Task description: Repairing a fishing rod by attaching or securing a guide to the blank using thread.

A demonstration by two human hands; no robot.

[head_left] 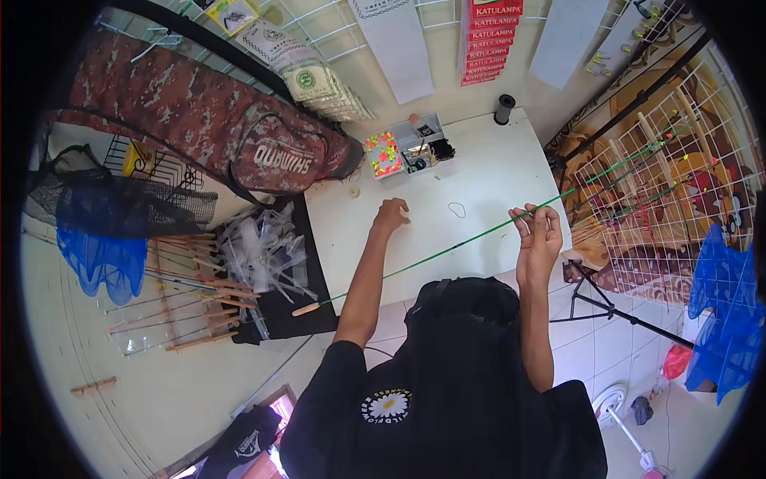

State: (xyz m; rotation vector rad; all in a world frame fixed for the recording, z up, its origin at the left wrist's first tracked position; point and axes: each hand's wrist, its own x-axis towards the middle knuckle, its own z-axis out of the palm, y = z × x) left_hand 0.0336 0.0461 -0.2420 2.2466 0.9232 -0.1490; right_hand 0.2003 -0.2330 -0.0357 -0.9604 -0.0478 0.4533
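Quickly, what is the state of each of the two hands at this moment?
Left hand: closed, resting on the white table; what it holds cannot be told.
Right hand: closed on the thin green rod with a wooden handle.

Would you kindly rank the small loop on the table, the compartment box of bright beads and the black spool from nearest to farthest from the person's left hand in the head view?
From the left hand, which rests on the white table:
1. Small loop, just to its right on the table.
2. Compartment box of bright beads, straight beyond the hand.
3. Black spool, at the table's far right edge.
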